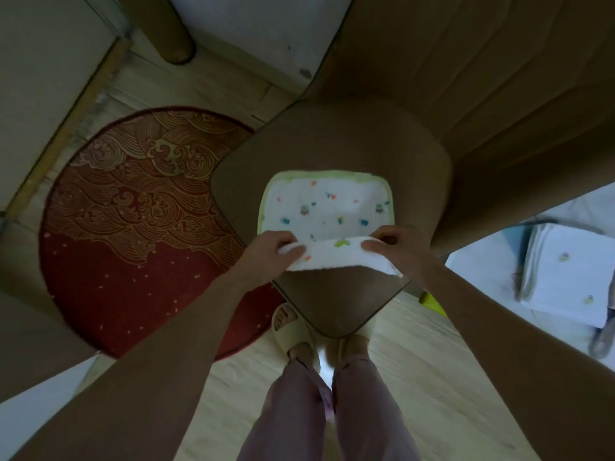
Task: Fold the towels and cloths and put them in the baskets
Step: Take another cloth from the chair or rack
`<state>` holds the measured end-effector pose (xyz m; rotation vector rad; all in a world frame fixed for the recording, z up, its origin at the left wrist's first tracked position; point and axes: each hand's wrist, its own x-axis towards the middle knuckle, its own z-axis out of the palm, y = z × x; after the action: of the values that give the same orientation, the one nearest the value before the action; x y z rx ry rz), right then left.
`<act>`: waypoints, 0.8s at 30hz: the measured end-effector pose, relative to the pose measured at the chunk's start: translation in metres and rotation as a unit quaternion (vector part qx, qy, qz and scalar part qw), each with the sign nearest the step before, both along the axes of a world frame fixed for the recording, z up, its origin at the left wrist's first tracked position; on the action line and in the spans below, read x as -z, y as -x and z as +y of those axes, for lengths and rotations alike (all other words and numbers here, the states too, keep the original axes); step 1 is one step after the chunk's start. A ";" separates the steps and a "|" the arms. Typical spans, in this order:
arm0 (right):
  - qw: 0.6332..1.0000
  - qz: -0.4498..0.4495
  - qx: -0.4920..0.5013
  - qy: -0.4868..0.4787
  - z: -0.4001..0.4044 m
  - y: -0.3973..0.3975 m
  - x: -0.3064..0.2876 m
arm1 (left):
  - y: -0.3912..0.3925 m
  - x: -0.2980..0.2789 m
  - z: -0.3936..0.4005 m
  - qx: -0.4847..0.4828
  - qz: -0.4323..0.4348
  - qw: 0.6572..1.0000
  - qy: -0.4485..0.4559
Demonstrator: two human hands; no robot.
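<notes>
Now we pinch the near edge of the green-trimmed printed cloth (327,207) on the brown seat cushion (332,141), left hand (271,249) and right hand (396,246) each gripping a corner, lifted and rolled toward the far edge.

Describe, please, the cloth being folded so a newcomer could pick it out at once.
Find the brown chair seat at the picture's centre. On it lies a white cloth with small coloured prints, its near edge lifted by both hands. Its pale green border sets it apart from the folded stack at right.
</notes>
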<state>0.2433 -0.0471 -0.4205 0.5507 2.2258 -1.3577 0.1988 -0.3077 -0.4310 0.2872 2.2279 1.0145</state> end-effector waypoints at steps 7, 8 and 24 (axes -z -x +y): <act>0.998 0.023 0.034 -0.040 0.018 0.029 -0.002 | 0.040 -0.011 -0.003 0.012 -0.003 1.000 0.024; 0.997 0.031 0.038 -0.051 0.020 0.036 0.001 | 0.048 -0.010 0.001 -0.028 0.013 0.999 0.031; 0.983 0.062 0.025 -0.173 -0.007 0.108 0.037 | 0.073 0.023 0.028 -0.298 0.071 0.942 0.139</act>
<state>0.1357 -0.0543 -0.4572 0.6607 2.5873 -1.0575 0.1255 -0.2795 -0.4545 -0.4858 2.6217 0.9708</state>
